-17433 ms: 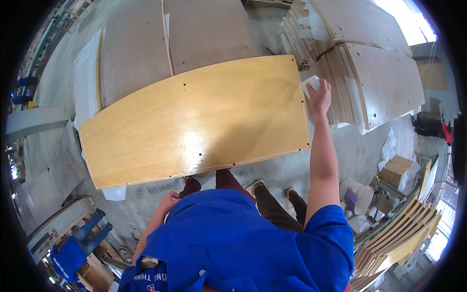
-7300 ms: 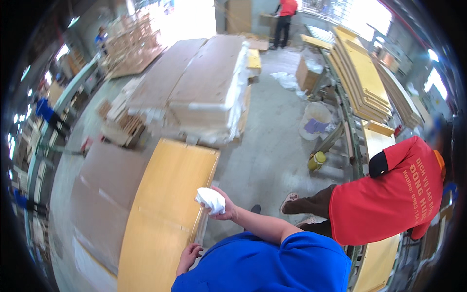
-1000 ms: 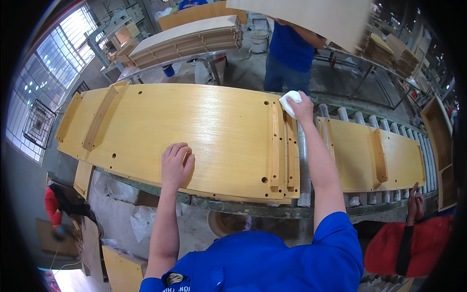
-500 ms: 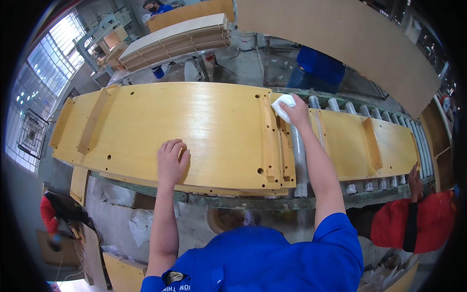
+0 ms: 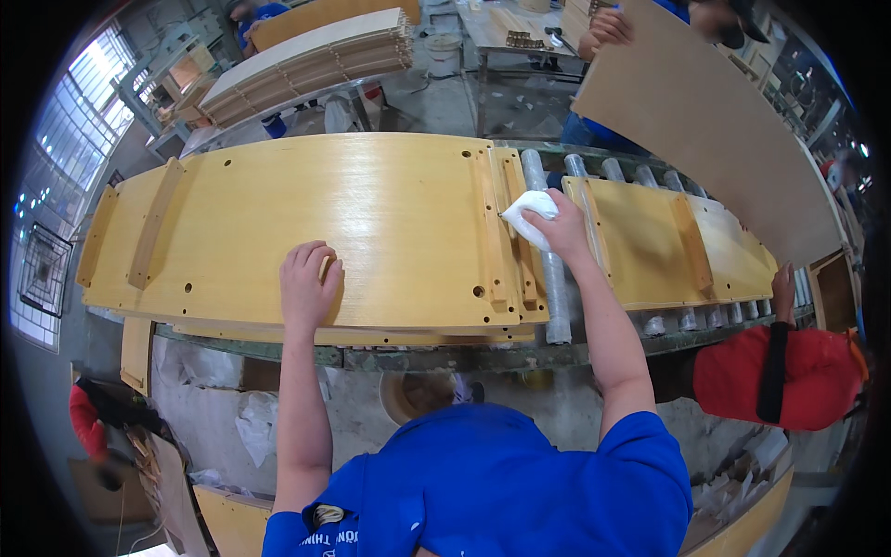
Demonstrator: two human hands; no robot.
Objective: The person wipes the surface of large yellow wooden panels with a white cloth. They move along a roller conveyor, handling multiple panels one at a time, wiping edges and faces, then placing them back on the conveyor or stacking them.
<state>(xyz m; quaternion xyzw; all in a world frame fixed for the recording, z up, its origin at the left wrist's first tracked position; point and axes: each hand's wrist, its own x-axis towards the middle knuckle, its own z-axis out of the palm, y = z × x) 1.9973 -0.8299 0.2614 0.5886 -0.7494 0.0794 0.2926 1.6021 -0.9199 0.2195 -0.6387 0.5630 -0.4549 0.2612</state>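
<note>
A long yellow wooden panel [image 5: 390, 223] with drilled holes lies in front of me, wooden strips fixed across it near both ends. My left hand [image 5: 311, 283] rests on the panel toward its near edge, holding nothing, its fingers loosely bent and somewhat apart. A bunched white cloth [image 5: 529, 219] is gripped in my right hand [image 5: 564, 226] at the panel's right end. The cloth is beside the end wooden strip [image 5: 531, 265], above the roller next to it; whether it touches the wood I cannot tell.
A second yellow panel [image 5: 640, 241] lies on the roller conveyor [image 5: 557, 297] to the right. Beyond it, a co-worker's hand [image 5: 611, 26] holds a large brown board [image 5: 705, 121]. A person in red [image 5: 780, 376] stands at right. Stacked slats [image 5: 306, 70] lie at the back left.
My right hand has moved the cloth down along the panel's right end, toward me. My left hand stays on the panel. The brown board at the back has shifted right, uncovering a table.
</note>
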